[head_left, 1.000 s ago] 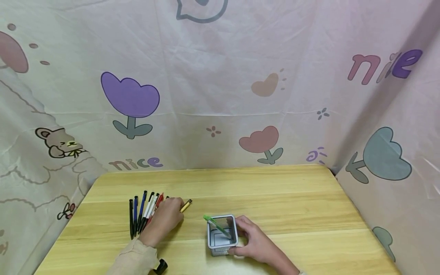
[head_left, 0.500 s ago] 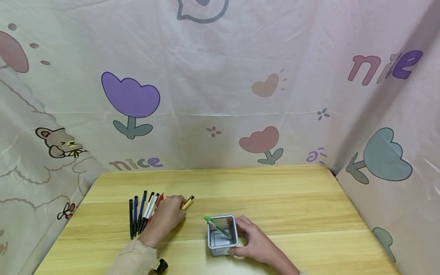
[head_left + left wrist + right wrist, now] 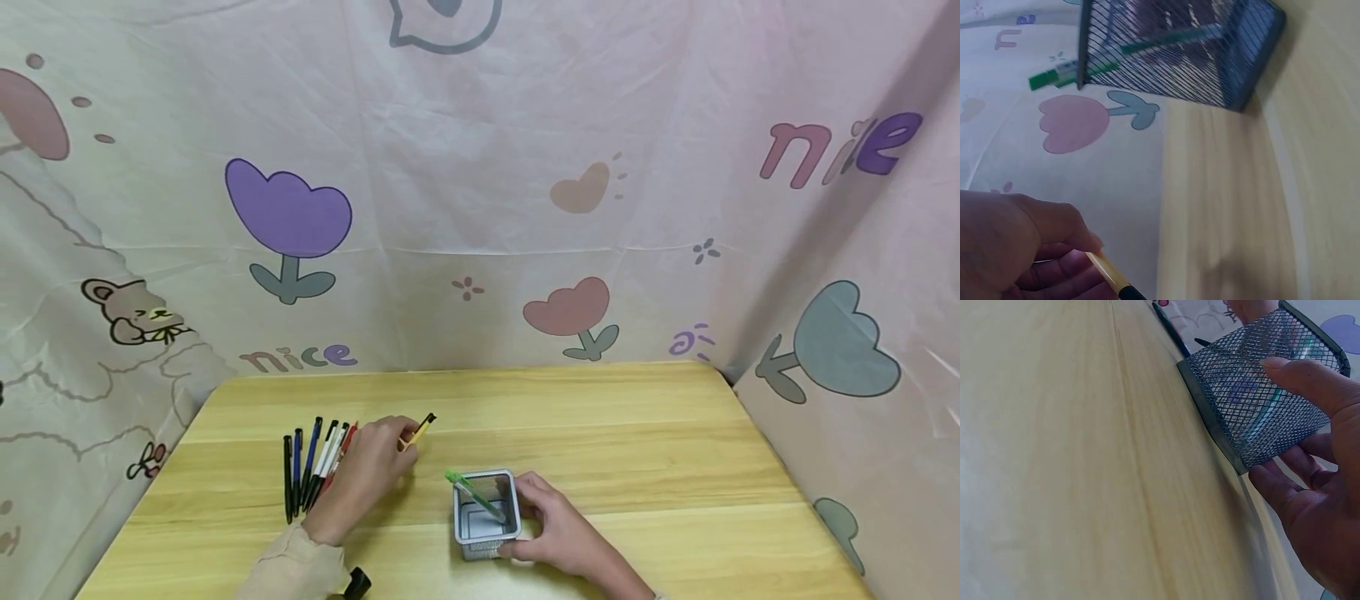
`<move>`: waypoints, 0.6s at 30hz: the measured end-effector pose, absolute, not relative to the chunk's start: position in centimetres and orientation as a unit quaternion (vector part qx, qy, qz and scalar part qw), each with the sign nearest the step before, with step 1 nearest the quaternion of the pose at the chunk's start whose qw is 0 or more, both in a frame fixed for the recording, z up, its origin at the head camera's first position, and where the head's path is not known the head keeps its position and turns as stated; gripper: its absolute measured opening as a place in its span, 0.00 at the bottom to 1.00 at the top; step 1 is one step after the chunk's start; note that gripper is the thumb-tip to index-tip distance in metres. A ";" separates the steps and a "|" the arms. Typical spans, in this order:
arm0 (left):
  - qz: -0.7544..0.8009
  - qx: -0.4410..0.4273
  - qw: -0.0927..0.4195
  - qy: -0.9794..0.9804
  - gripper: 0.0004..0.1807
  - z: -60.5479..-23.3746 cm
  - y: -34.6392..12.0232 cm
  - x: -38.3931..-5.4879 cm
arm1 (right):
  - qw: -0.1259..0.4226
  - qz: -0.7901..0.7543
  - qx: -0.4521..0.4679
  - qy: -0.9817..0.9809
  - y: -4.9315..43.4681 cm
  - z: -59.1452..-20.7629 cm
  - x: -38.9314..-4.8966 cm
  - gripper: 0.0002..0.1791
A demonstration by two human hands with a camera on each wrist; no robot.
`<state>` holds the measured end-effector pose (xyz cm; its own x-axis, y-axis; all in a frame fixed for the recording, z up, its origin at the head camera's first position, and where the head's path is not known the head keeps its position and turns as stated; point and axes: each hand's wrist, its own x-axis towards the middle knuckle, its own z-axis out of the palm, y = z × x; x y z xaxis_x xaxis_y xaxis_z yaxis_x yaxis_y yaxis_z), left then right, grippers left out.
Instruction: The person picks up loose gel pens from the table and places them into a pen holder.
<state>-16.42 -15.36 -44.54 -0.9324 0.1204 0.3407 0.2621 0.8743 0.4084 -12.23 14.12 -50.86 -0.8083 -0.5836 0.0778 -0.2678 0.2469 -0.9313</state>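
Pen cup point(image 3: 471, 550), square and of wire mesh, stands upright on the table point(image 3: 637, 433). At its right side the right hand point(image 3: 551, 525) has it in its grip, thumb against one wall, fingers round another. A green pen point(image 3: 468, 490) leans inside. Farther off, left of the cup, the left hand point(image 3: 371, 458) has its grip closed on a yellow pen point(image 3: 420, 432), black end sticking out. Farther left of the cup lie a black pen point(image 3: 288, 479), blue pens point(image 3: 311, 454), white pens point(image 3: 327, 446) and a red pen point(image 3: 349, 436). Printed fabric point(image 3: 420, 325) hangs behind it all.

As I read it, the step is lifting the yellow pen while steadying the cup. I'd keep that pinch snug, raise the pen clear of the red one, and brace the mesh lightly against skidding.

From here the left hand and forearm cover part of the row, so I can't count it. The yellow pen's other end is lost in the fingers. A dark object point(image 3: 357, 582) by the left sleeve point(image 3: 292, 571) is cut off and unclear.
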 end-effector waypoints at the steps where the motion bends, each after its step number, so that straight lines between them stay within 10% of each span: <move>1: -0.233 -0.101 0.158 -0.954 0.14 -44.3 -15.3 -16.4 | 0.142 -0.548 -0.274 0.777 14.1 -50.9 -12.2 0.44; 18: -0.281 -0.120 0.205 -0.930 0.12 -41.3 -15.2 -15.4 | 0.139 -0.545 -0.276 0.779 14.1 -51.0 -12.3 0.44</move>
<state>-15.37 -15.17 -41.31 -0.8871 0.1087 0.4486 0.3392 0.8127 0.4738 -12.27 14.13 -50.99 -0.8092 -0.5814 0.0847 -0.2788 0.2532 -0.9264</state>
